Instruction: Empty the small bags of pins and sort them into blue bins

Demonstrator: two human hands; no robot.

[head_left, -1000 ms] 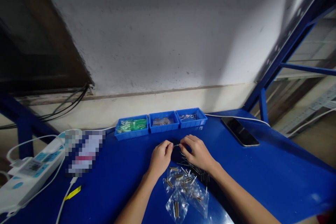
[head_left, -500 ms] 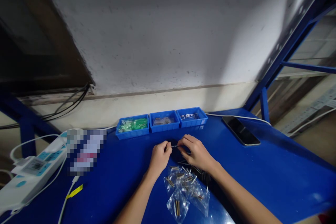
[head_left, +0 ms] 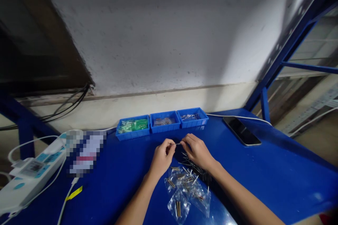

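Between my two hands is a thin metal rod point(head_left: 177, 143), too small to name more exactly. My left hand point(head_left: 163, 155) pinches one end with thumb and forefinger, and my right hand point(head_left: 196, 150) pinches the other. The fingertips are almost touching. Just below my right hand lies a pile of slim dark rods point(head_left: 191, 164), partly hidden by the hand. Nearer to me are several small clear plastic bags point(head_left: 188, 186) with short brass-coloured and silvery pins in and around them.
Three blue bins stand along the wall: one with green packets point(head_left: 133, 134), one with clear packets point(head_left: 165, 128), one with metal rods point(head_left: 193, 122). A phone point(head_left: 241, 131) lies right on the blue table point(head_left: 121, 168). A white power strip point(head_left: 34, 175) with cables is at left.
My hands have drawn slightly closer together around the thin rod, the left moving a little right and up. More of the dark rods shows under my right hand.
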